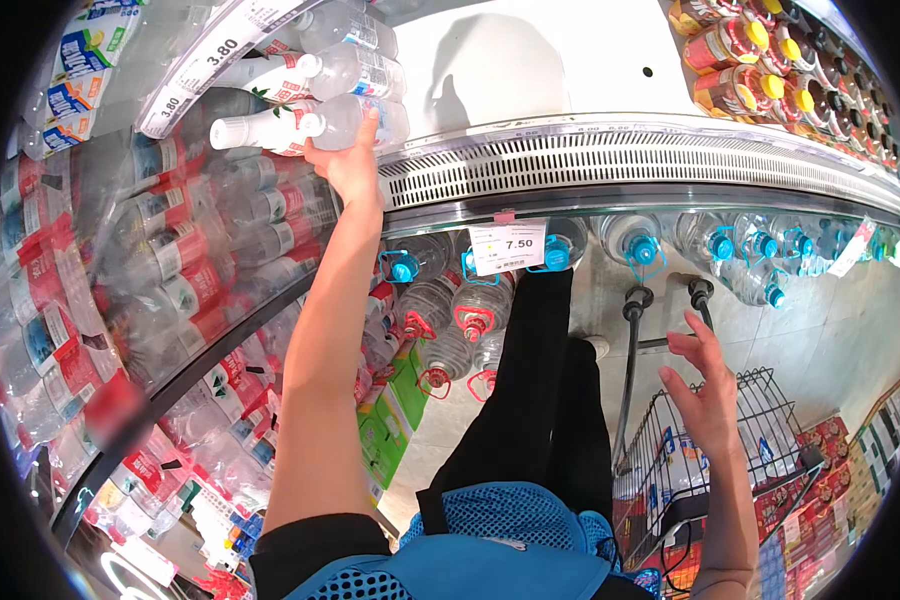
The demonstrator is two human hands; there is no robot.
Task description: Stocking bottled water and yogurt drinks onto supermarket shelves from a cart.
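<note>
At the upper left, my left hand [350,161] is on a clear plastic bottle [345,121] with a white cap, the nearest of several lying on the white shelf. Its index finger rests along the bottle's side; the thumb side is partly hidden. A white bottle with red print [266,129] lies against the cap end. My right hand [703,382] hangs at the right over a black wire shopping cart [757,420], fingers apart and holding nothing.
A slotted metal grille [570,161] edges the white shelf [495,67]. Large water bottles with blue caps [643,247] and red caps [474,311] stand below. Shrink-wrapped bottle packs [187,277] fill the left. Bottles with yellow caps [735,82] lie upper right. Green boxes [390,427] stand low.
</note>
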